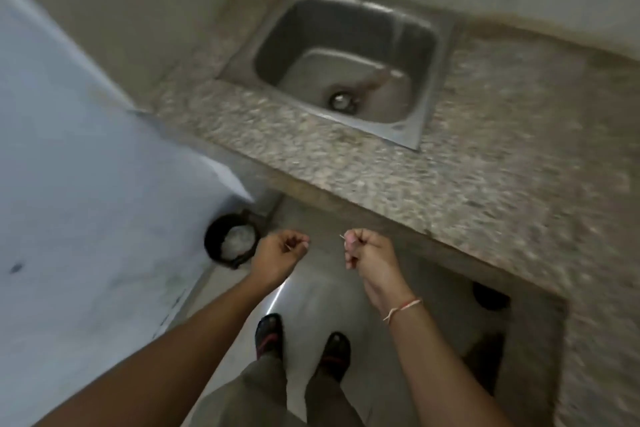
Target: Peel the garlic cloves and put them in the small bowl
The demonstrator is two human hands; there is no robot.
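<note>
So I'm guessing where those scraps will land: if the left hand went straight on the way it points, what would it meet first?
The left hand points forward and slightly left, above the floor. The black bin sits left of that line; the edge of the granite counter looks likeliest to be met first, though depth is unclear in this blurred view.

Both forearms extend forward from the near edge, bare to the wrist. Left hand (pixel 280 251): fingers curled inward, back of hand uppermost; contents of the grip cannot be made out. Right hand (pixel 367 250): fingers curled into a loose fist, thumb side up; a thread band sits on its wrist. The hands are apart, level with one another.
</note>
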